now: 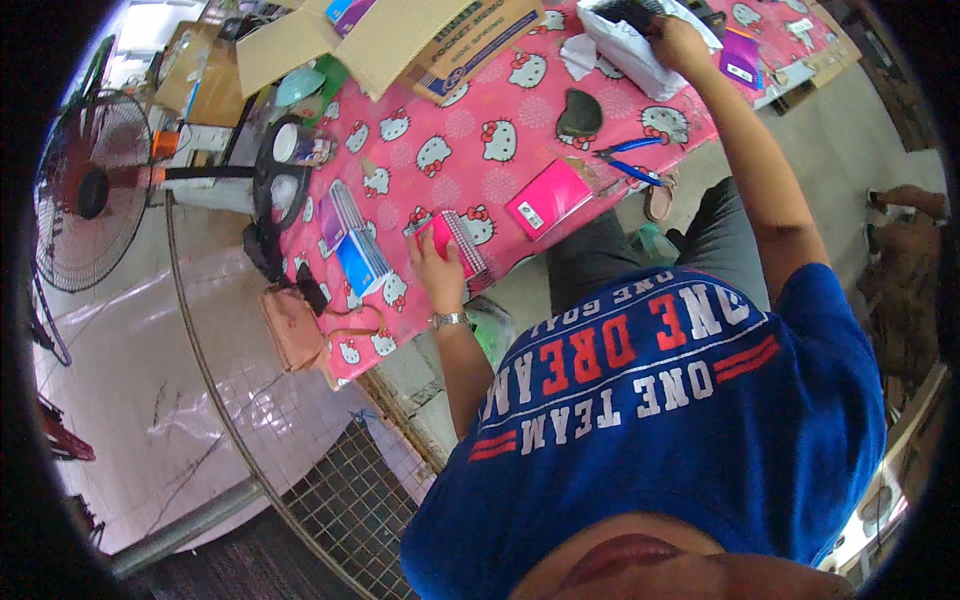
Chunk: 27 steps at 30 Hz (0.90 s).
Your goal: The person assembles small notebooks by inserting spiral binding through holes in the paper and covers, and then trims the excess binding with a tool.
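The left hand (437,272), fingers apart, rests on pink notebooks (462,232) near the table's (545,135) front edge; the right hand (684,48), grip indiscernible, apparently searches a white bag (645,68), withdrawal requiring clearance at its mouth.

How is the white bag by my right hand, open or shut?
The white bag is open: dark contents show beside your right hand.
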Each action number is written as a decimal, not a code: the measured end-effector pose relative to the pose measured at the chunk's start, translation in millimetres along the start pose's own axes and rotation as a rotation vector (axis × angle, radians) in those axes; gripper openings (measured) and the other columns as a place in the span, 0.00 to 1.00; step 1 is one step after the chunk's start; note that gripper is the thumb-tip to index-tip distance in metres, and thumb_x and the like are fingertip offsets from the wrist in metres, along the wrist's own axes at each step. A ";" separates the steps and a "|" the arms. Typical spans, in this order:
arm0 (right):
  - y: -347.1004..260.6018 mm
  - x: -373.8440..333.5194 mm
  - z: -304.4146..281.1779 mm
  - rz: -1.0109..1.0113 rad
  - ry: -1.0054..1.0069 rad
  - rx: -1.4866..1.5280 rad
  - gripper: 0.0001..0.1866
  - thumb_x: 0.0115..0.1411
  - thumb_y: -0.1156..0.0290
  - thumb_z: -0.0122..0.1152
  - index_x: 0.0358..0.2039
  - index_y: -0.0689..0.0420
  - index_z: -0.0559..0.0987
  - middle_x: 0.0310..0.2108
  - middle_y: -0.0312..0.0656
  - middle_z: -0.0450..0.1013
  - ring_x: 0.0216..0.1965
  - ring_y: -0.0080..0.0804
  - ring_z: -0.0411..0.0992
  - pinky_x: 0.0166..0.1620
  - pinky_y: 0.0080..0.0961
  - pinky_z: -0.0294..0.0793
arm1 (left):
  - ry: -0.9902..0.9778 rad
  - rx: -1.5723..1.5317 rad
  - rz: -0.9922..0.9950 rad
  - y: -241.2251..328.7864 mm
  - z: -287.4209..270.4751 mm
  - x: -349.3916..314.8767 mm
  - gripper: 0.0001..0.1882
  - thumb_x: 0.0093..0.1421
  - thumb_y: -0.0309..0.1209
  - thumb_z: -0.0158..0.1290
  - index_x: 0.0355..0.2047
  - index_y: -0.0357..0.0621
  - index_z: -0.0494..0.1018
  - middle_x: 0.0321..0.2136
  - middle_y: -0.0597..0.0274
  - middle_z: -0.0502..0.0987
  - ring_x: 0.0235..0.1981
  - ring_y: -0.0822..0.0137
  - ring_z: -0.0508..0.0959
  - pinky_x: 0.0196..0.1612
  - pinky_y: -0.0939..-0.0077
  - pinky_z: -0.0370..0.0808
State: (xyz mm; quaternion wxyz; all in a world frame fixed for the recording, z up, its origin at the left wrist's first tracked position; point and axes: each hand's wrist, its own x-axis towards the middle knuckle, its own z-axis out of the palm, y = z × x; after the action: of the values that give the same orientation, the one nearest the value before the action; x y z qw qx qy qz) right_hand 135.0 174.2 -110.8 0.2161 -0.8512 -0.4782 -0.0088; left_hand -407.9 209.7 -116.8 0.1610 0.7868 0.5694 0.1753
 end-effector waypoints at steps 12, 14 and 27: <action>-23.1 -18.5 -36.6 -0.113 0.582 0.278 0.12 0.54 0.73 0.53 0.39 0.62 0.76 0.35 0.60 0.75 0.38 0.56 0.75 0.43 0.43 0.74 | -0.161 0.197 0.709 114.7 94.5 -15.4 0.20 0.53 0.34 0.57 0.46 0.43 0.72 0.48 0.56 0.72 0.49 0.55 0.71 0.51 0.60 0.69; -29.7 -31.8 -45.7 -0.218 0.388 0.486 0.15 0.57 0.71 0.52 0.44 0.58 0.76 0.38 0.54 0.74 0.42 0.52 0.74 0.47 0.41 0.72 | -0.164 0.220 0.728 114.8 96.3 -15.1 0.20 0.53 0.33 0.56 0.47 0.43 0.72 0.48 0.57 0.72 0.48 0.55 0.72 0.50 0.60 0.69; -115.2 -170.9 19.8 -0.572 -0.345 0.822 0.20 0.50 0.82 0.55 0.45 0.61 0.78 0.35 0.48 0.72 0.42 0.43 0.72 0.46 0.33 0.72 | -0.134 0.085 0.706 108.4 56.3 12.2 0.16 0.54 0.26 0.49 0.45 0.41 0.71 0.38 0.51 0.76 0.45 0.51 0.73 0.54 0.55 0.65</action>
State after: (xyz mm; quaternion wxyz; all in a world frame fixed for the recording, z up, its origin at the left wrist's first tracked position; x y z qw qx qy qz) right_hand -55.7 94.9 -125.3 0.4391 -0.5211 -0.6838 0.2611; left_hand -287.4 185.8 -116.5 0.0947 0.9508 0.2574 0.1441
